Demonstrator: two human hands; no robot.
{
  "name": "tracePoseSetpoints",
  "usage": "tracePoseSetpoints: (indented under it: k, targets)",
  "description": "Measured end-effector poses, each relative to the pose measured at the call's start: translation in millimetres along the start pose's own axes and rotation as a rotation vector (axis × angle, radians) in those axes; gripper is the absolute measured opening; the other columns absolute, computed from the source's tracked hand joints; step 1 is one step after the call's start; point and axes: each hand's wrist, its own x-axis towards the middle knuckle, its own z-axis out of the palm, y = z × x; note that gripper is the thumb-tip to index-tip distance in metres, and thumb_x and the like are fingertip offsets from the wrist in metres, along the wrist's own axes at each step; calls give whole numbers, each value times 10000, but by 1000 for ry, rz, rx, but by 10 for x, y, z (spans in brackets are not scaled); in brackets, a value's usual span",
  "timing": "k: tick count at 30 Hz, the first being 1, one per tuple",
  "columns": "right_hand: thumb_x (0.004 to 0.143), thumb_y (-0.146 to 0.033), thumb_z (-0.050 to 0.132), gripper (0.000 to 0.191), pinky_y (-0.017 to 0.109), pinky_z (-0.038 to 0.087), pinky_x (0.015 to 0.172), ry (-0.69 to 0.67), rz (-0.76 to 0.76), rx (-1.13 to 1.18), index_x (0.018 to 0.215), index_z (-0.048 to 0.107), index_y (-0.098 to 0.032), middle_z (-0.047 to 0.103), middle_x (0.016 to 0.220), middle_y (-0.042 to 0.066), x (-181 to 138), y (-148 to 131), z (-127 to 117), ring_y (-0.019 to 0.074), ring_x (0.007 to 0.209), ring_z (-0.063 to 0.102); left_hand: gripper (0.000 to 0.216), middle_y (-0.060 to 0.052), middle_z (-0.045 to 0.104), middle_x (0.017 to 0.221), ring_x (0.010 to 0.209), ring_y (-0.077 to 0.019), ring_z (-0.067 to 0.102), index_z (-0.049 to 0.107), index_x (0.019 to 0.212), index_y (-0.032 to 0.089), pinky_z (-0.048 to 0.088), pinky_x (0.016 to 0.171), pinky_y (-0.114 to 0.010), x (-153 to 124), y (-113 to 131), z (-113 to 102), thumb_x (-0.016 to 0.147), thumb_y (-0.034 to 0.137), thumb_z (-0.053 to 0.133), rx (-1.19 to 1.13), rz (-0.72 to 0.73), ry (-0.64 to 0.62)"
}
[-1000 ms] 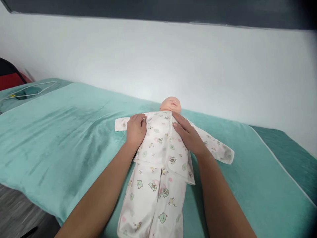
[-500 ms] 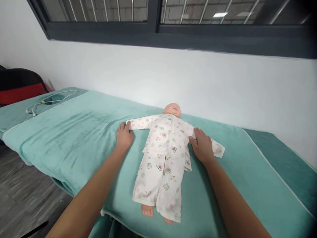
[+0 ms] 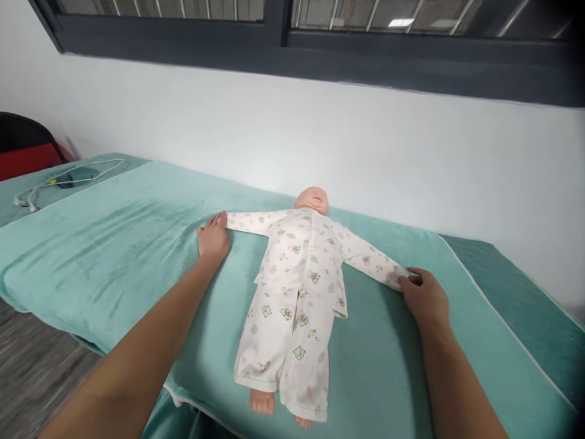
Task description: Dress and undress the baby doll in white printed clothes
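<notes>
A baby doll (image 3: 312,200) lies on its back, dressed in a white printed long-sleeved top (image 3: 301,250) and matching trousers (image 3: 286,341), its bare feet showing below the hems. Both sleeves are spread outward. At the cuff of the sleeve on the left (image 3: 247,222), my left hand (image 3: 214,238) has its fingers closed at the edge of the cloth. My right hand (image 3: 426,296) pinches the cuff of the sleeve on the right (image 3: 377,262) between thumb and fingers. The doll's hands are hidden in the sleeves.
A light green sheet (image 3: 114,244) covers the bed under the doll. White cord (image 3: 98,161) lies with a dark green item at the far left, near a black and red chair (image 3: 27,152). Behind the bed are a white wall (image 3: 228,134) and a dark-framed window (image 3: 183,46).
My right hand has moved outward from the upper part of the sleeve to its cuff, and that sleeve now lies straighter. My left hand stays at the other cuff. The view has shifted slightly.
</notes>
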Motion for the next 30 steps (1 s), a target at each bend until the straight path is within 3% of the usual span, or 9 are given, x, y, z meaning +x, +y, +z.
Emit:
tracePoseSetpoints:
  k: [7, 11, 15, 20, 24, 30]
  targets:
    - [797, -399, 563, 267, 355, 431, 714, 74, 3, 175, 965, 611, -197, 638, 913, 119, 6, -70, -66, 227, 775, 564, 615, -141, 467, 1506, 1367, -325, 403, 353, 1508, 160, 331, 1038, -529, 83, 18, 89, 901, 95, 282, 24, -34, 61]
    - [766, -292, 556, 201, 361, 425, 727, 192, 47, 219, 916, 612, -171, 625, 858, 94, 82, -75, 55, 211, 741, 540, 579, -143, 459, 1506, 1332, -345, 421, 422, 1470, 174, 351, 1000, -534, 62, 24, 89, 904, 127, 310, 65, -28, 69]
    - [779, -303, 558, 294, 329, 454, 726, 220, 42, 307, 1015, 624, -141, 657, 919, 105, 57, -92, 121, 197, 765, 574, 549, -164, 494, 1463, 1306, -355, 435, 474, 1431, 168, 351, 981, -531, 46, 35, 77, 904, 138, 322, 87, -18, 49]
    - [737, -433, 656, 436, 347, 465, 721, 157, 34, 315, 1070, 641, -152, 681, 908, 85, -22, -70, 118, 200, 731, 590, 534, -167, 510, 1444, 1304, -354, 436, 510, 1396, 170, 331, 990, -520, 41, 45, 69, 894, 129, 334, 78, -32, 34]
    - [699, -327, 646, 420, 343, 470, 735, 119, -30, 346, 1096, 670, -190, 692, 912, 58, 27, 6, 160, 184, 727, 592, 514, -165, 526, 1427, 1295, -355, 443, 539, 1365, 177, 329, 985, -512, 44, 48, 69, 891, 134, 347, 75, -31, 43]
    - [716, -237, 576, 450, 322, 466, 739, 209, -139, 622, 1152, 672, -178, 685, 970, 81, 195, 12, 243, 170, 753, 585, 499, -156, 533, 1423, 1282, -358, 447, 571, 1334, 192, 334, 976, -510, 65, 49, 79, 887, 139, 356, 85, -37, 46]
